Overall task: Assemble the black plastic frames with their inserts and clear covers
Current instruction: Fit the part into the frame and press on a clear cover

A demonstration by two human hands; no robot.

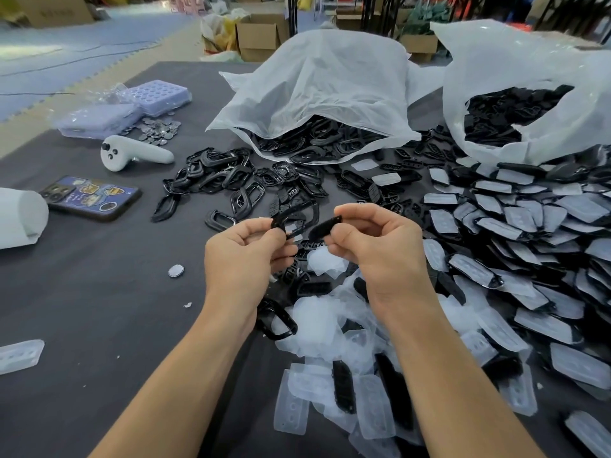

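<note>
Across dark grey cloth-covered table (pixel 99 292), parts on every side. At twelve and two o'clock, two slumped white translucent plastic bags (pixel 314 77), mouths open and spilling black parts. At three o'clock, a broad heap of finished black pieces (pixel 529 233) with clear covers already on. At eleven, a loose scatter of empty black plastic frames (pixel 224 173). At six, a pile of frosted clear plastic covers (pixel 330 325).

Dead centre, raised off the cloth: left hand (pixel 244 249), thumb and forefinger pinching a single black plastic frame (pixel 284 223) by its edge, other fingers curled. At its three o'clock, right hand (pixel 373 239), fingertips pinching a narrow black plastic insert (pixel 325 228), tip just beside the frame and seemingly not yet seated.

Judged as the insert-fitting step. Next move: line insert up with frame opening, press home squarely, then reach to six o'clock for a cover.
</note>
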